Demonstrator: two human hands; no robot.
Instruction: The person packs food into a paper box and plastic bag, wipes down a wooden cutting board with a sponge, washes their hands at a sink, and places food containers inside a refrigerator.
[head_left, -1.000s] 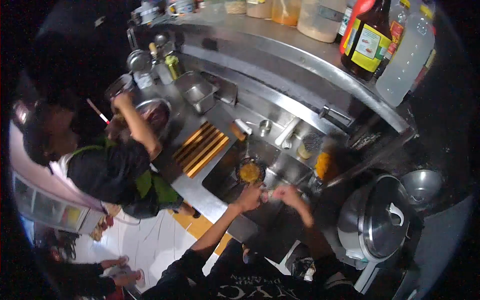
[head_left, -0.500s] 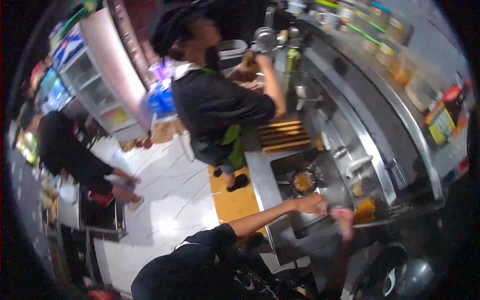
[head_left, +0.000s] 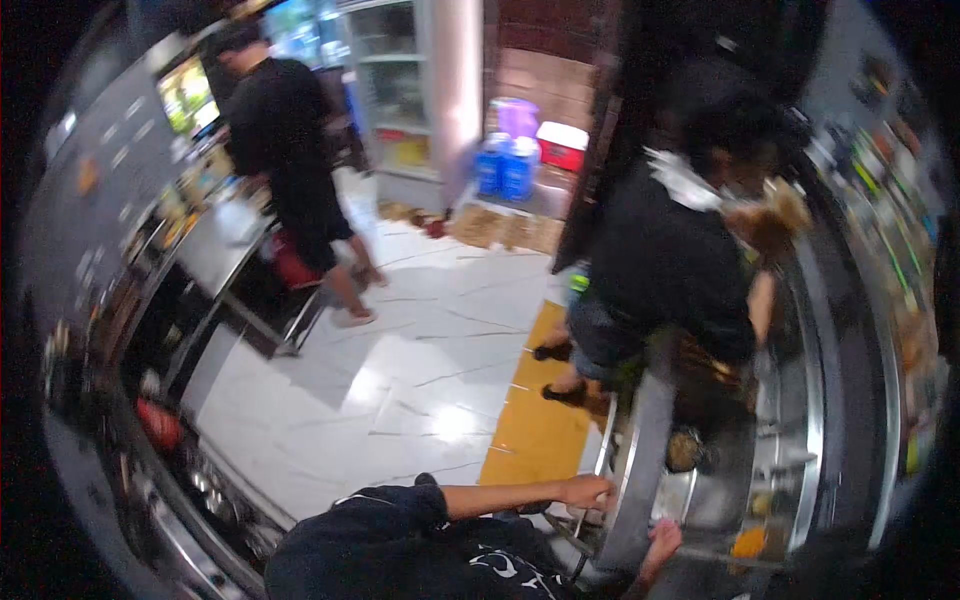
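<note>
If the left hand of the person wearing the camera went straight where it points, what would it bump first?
Probably the metal counter, which lies just past the left hand. I can't tell how high the hand is, so it might pass over the top instead.

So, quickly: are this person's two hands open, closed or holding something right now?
Left hand: looks loosely curled, but too blurred to tell whether it holds anything.
Right hand: blurred; cannot tell open or closed.
</note>
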